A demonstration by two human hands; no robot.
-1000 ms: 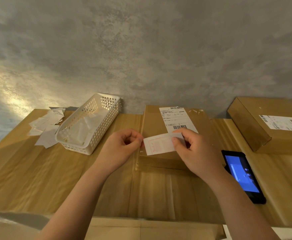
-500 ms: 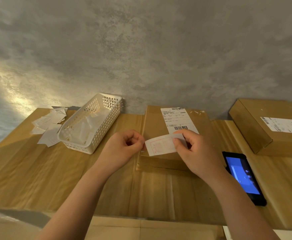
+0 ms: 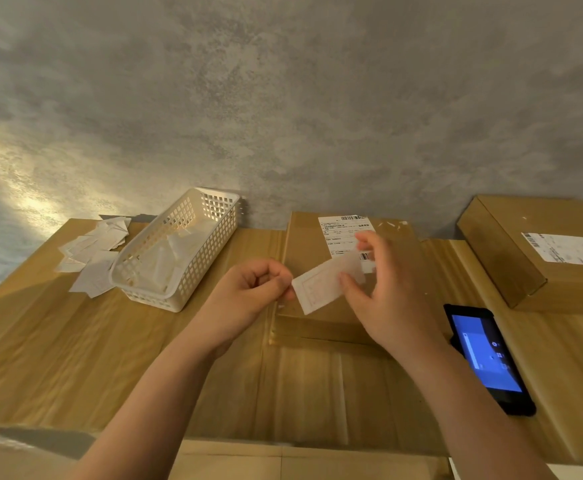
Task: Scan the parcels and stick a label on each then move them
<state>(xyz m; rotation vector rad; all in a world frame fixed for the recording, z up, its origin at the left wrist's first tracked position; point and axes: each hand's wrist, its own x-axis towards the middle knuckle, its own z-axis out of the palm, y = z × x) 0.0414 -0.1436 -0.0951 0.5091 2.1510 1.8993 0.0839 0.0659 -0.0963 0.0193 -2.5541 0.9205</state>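
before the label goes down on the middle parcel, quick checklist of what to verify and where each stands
1. Label in hand: ok, the left hand pinches its left edge and the right hand pinches its right part.
2. Backing peeled off: cannot tell, the paper looks to be splitting at the right hand but is blurred.
3. Label over the middle parcel: ok, it is held above the parcel's top.
4. Free cardboard to stick on: ok, bare surface shows below the shipping label.
5. Parcel already scanned: cannot tell, the phone lies lit on the table, untouched.
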